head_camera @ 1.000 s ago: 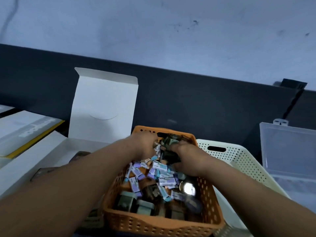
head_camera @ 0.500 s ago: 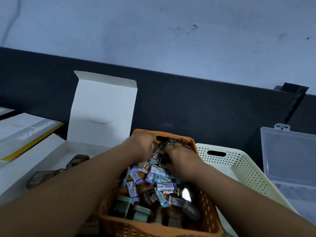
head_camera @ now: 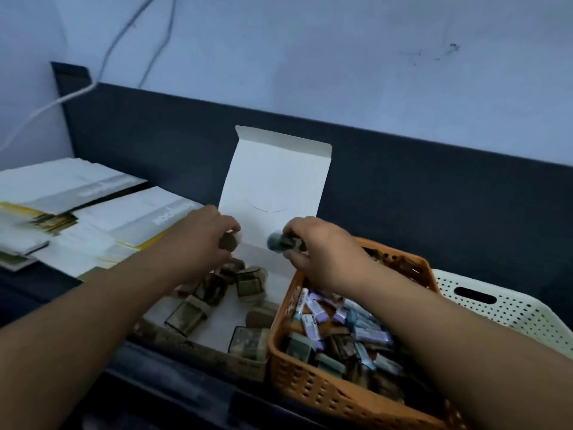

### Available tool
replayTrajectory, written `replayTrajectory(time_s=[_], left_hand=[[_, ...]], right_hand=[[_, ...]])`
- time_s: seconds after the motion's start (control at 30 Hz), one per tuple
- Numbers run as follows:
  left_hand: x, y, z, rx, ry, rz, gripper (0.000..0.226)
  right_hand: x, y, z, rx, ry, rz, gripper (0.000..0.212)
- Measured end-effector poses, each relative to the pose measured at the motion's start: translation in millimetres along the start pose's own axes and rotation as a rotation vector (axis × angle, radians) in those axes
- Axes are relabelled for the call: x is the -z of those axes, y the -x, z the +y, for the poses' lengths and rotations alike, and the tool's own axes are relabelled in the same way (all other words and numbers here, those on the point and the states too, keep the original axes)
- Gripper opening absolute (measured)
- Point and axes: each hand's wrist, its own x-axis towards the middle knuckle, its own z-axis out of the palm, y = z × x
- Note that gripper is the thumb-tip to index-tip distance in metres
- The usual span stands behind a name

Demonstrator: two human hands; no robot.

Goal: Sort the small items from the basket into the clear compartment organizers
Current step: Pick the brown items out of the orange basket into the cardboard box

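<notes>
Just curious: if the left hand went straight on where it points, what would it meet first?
Probably the white box's upright lid, just beyond the left hand, though depth is unclear.

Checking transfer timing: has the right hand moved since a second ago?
Yes: right hand moved leftward from inside the orange basket toward the white box, holding a dark item.

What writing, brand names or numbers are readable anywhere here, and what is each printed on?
Nothing reads clearly.
White carton at left: grey lettering, upside down, too blurred to read.
Carton behind it: grey lettering, blurred.
Purple-labelled packets in the orange basket: print too small.
Upright white flap: blank.
</notes>
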Motion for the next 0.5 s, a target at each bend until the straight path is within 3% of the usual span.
replayTrajectory(time_s=[0.2,0.37,0.5], left_hand=[[-13.6,14.7,-14.7,0.073,0.023,-0.049,0.06],[-10.8,17.6,11.3,-0.021,0.109,-0.021,0.062],[-10.6,13.2,49.7,-0.144,0.181,-0.051,0.06]], right_hand=[[-23.8,-13.0,-14.6,-0.031,-0.047,-0.142,0.044],[2.0,16.2,24.0,-0.126,-0.011,-0.15,0.034],[15.2,53.2,58.4,-0.267,0.111,-0.348,0.04]])
